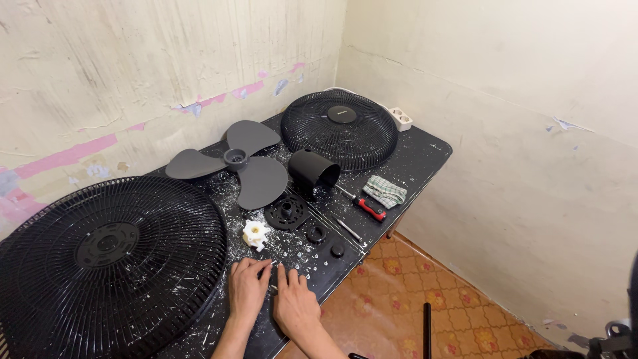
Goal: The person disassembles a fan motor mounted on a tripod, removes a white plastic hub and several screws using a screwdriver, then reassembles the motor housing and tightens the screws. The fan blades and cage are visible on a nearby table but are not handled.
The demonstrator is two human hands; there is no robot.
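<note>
Grilles: two black round fan grilles, the large grille [109,259] at the left end of the table [425,156], the far grille [339,128] toward the back corner.
Blade: one grey three-lobed fan blade [234,163] lying flat between the two grilles.
White nut: one white plastic spinner nut [255,234] just right of the large grille, a little beyond the hands.
Left hand: left hand [247,289] palm down on the table near its front edge, fingers slightly spread and flat, closed on nothing.
Right hand: right hand [294,304] flat just beside the left, fingers together and stretched out, holding nothing.
Small black parts: one round hub plate [287,213], one ring [316,233], one small cap [337,250], all well within reach of the hands.
Motor cover: one black cylindrical cover [312,171] lying on its side.
Tools: one red-handled screwdriver [367,207], one thin metal rod [349,230].
Cloth: one folded checked cloth [385,191].
Socket: one white power strip [401,118] in the corner.
</note>
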